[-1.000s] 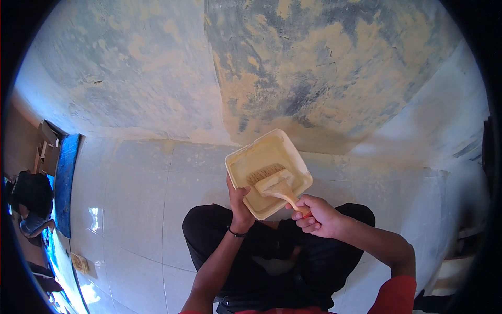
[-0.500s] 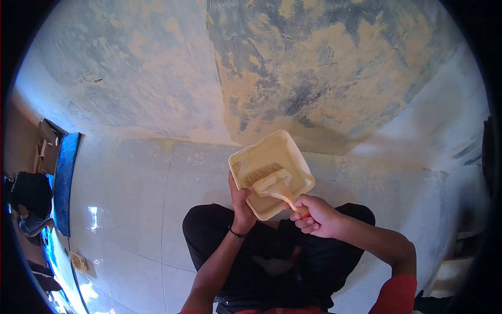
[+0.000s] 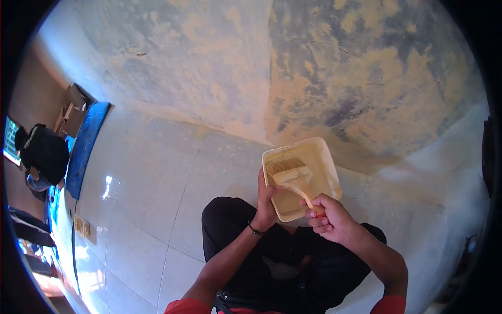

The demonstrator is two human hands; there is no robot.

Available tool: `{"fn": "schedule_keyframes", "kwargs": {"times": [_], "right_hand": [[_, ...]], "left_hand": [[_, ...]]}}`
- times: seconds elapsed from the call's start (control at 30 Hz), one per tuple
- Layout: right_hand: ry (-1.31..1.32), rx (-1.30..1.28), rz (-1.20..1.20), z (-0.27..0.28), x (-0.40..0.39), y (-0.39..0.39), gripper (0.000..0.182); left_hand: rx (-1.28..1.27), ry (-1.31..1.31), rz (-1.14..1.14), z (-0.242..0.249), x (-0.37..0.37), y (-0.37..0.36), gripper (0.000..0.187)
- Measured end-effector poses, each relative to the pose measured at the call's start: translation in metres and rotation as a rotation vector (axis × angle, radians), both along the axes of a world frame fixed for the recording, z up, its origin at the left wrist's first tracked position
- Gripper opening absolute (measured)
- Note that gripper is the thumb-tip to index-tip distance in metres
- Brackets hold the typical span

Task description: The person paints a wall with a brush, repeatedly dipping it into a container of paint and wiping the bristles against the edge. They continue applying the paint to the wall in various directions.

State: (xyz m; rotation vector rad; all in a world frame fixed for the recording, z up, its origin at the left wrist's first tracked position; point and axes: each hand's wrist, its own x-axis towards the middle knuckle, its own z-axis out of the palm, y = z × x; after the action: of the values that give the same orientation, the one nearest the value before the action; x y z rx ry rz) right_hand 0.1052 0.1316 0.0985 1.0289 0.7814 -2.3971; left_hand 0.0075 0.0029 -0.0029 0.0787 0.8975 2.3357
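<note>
A cream square tub (image 3: 329,167) is tilted above my crossed legs, with cream paint or paste coating its inside. My left hand (image 3: 266,206) grips its left rim, thumb over the edge. The wide brush (image 3: 298,178) lies with its bristles inside the tub, near the left wall. Around the lower end of its handle, the fingers of my right hand (image 3: 329,217) are closed, just past the tub's lower right edge.
Ahead stands a patchy grey and cream wall (image 3: 334,73), meeting the tiled floor (image 3: 141,193). A blue board (image 3: 88,149) leans at the left, a small container (image 3: 81,226) on the floor below it. Another person (image 3: 44,154) is at the far left.
The view has turned, so the tub, my hands and the wall appear further right. More of the other person shows. My grips on tub and brush are the same.
</note>
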Motion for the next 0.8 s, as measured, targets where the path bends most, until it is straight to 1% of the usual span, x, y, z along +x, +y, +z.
{"fn": "schedule_keyframes", "kwargs": {"times": [0.2,0.23,0.3,0.33,0.4,0.43,0.5,0.53,0.6,0.73,0.8], "right_hand": [[0.038,0.039,-0.015,0.006,-0.007,0.0,0.024],[0.066,0.076,-0.031,0.006,-0.007,0.0,0.025],[0.099,0.108,-0.038,0.005,-0.009,0.002,0.025],[0.118,0.128,-0.053,0.005,-0.01,0.003,0.025],[0.159,0.133,-0.068,0.0,-0.01,0.006,0.026],[0.163,0.127,-0.056,-0.002,-0.011,0.006,0.026],[0.189,0.143,-0.052,-0.006,-0.012,0.006,0.027],[0.191,0.139,-0.042,-0.008,-0.012,0.005,0.027],[0.235,0.183,-0.072,-0.011,-0.01,0.002,0.029],[0.269,0.239,-0.087,-0.018,-0.003,-0.003,0.028],[0.246,0.28,-0.051,-0.017,0.0,0.001,0.028]], "left_hand": [[0.006,0.01,0.051,0.004,-0.011,-0.008,0.069],[0.0,0.012,0.061,-0.002,-0.013,-0.009,0.069],[-0.007,-0.126,0.117,-0.013,-0.019,-0.011,0.053],[-0.013,-0.123,0.127,-0.013,-0.02,-0.012,0.053],[-0.021,-0.211,0.135,-0.011,-0.022,-0.014,0.049],[-0.025,-0.208,0.149,-0.009,-0.023,-0.015,0.049],[-0.002,-0.209,0.12,-0.006,-0.024,-0.016,0.059],[-0.003,-0.207,0.13,-0.008,-0.025,-0.016,0.059],[0.037,-0.282,0.105,-0.014,-0.027,-0.016,0.056],[-0.008,-0.248,0.172,-0.021,-0.029,-0.016,0.057],[0.066,-0.288,0.122,-0.02,-0.03,-0.015,0.059]]}}
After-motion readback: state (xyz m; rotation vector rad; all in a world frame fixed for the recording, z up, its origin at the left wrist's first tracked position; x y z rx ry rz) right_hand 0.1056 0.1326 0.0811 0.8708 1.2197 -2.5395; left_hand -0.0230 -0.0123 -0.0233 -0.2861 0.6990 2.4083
